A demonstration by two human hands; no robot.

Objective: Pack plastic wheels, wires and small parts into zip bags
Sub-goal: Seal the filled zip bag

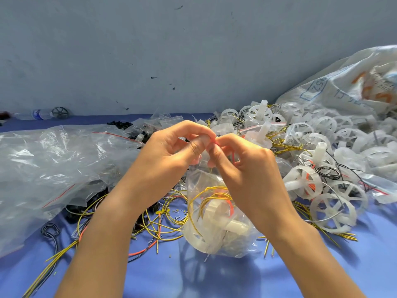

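A small clear zip bag (217, 229) hangs upright in the middle, its bottom resting on the blue table. Inside it lie a white plastic wheel and coiled yellow and orange wires. My left hand (169, 151) and my right hand (240, 160) both pinch the bag's red-lined top edge, fingertips meeting at the centre. Loose white plastic wheels (335, 207) are heaped to the right. Yellow wires (159, 222) lie scattered beneath my left forearm.
A big crumpled clear bag (53, 166) covers the left of the blue table (204, 276). Small zip bags and black parts (150, 125) sit behind my hands. A large white sack (348, 82) leans at the right. A water bottle (40, 114) lies by the wall.
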